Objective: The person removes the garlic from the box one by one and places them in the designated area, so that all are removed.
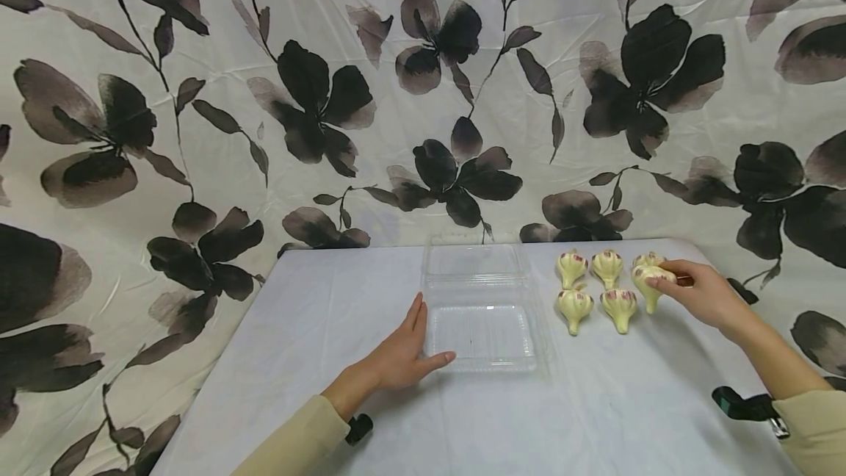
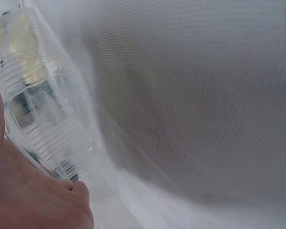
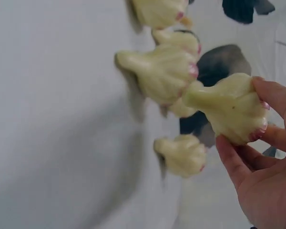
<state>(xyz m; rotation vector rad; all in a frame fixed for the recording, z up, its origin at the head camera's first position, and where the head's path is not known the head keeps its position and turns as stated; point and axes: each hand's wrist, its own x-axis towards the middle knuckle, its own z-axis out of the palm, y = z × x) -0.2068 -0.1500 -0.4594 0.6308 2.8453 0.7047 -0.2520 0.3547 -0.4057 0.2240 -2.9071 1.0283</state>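
My left hand (image 1: 399, 351) rests against the left side of a clear plastic clamshell box (image 1: 482, 340), its fingers straight along the edge and the thumb at the front corner. The box lies with its lid (image 1: 472, 263) flipped back. In the left wrist view, that hand (image 2: 38, 191) touches the ribbed clear wall (image 2: 52, 129). My right hand (image 1: 707, 296) pinches a garlic bulb (image 1: 651, 281) between thumb and fingers. The right wrist view has this bulb (image 3: 233, 107) raised off the table, its stem pointing away from the palm.
Several other garlic bulbs (image 1: 619, 307) lie in two rows right of the box, one (image 1: 649, 258) partly behind the held bulb. A white cloth covers the table (image 1: 317, 314). Behind its back edge hangs a flower-patterned curtain (image 1: 370, 123).
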